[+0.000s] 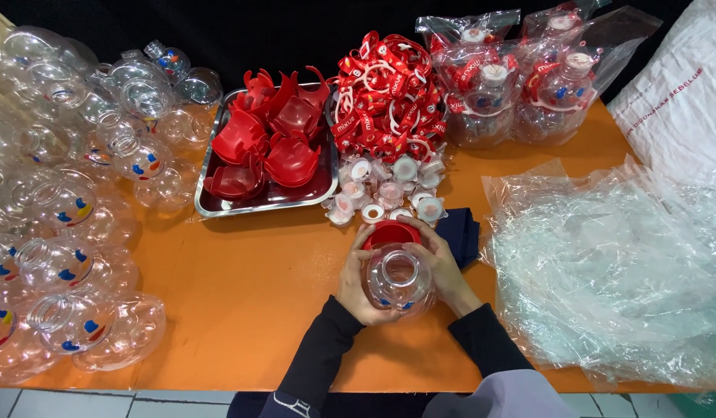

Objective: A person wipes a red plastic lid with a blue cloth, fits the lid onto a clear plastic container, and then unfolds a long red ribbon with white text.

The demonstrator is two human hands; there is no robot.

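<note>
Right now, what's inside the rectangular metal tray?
The rectangular metal tray holds a heap of glossy red plastic shells, piled above its rim. They cover most of the tray floor, so anything beneath them is hidden.

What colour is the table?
Orange: the table shows best in the head view.

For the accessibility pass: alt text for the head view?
Both hands, left hand and right hand, hold a clear bottle with a red part at its far side, over an orange table. Around it: clear bottles, a tray of red parts, red straps, white caps, plastic bags.
</note>
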